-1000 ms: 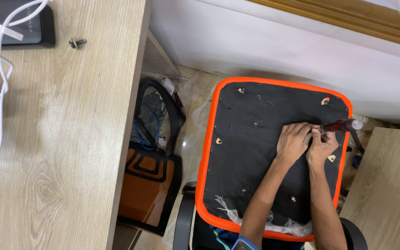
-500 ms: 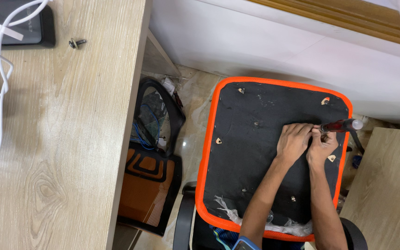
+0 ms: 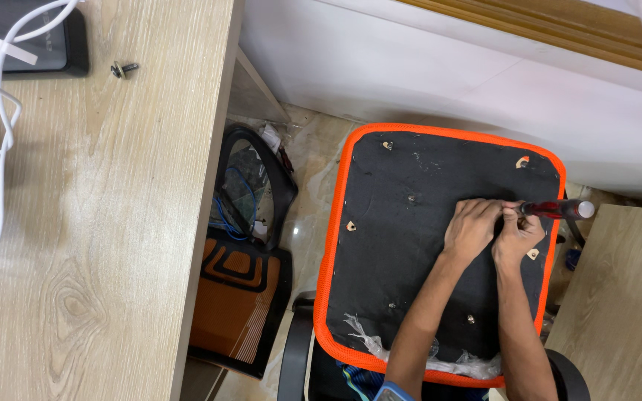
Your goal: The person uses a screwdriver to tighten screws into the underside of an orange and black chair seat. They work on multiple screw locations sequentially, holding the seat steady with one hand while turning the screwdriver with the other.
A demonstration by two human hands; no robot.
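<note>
An upturned chair seat (image 3: 380, 245), black underneath with an orange edge, lies below me on another chair. Both my hands rest on its right half. My left hand (image 3: 471, 229) presses on the black fabric with its fingers curled near the tip of a red-handled screwdriver (image 3: 559, 209). Close beside it, my right hand (image 3: 518, 236) is closed around the screwdriver's front end, and the handle sticks out to the right. Small screw holes and metal brackets dot the seat's underside.
A wooden desk (image 3: 91, 223) fills the left, with a loose screw (image 3: 122, 69), a white cable (image 3: 5, 126) and a dark device (image 3: 20, 37). A black and orange chair backrest (image 3: 243, 282) leans on the floor. A second wooden surface (image 3: 626, 304) is at right.
</note>
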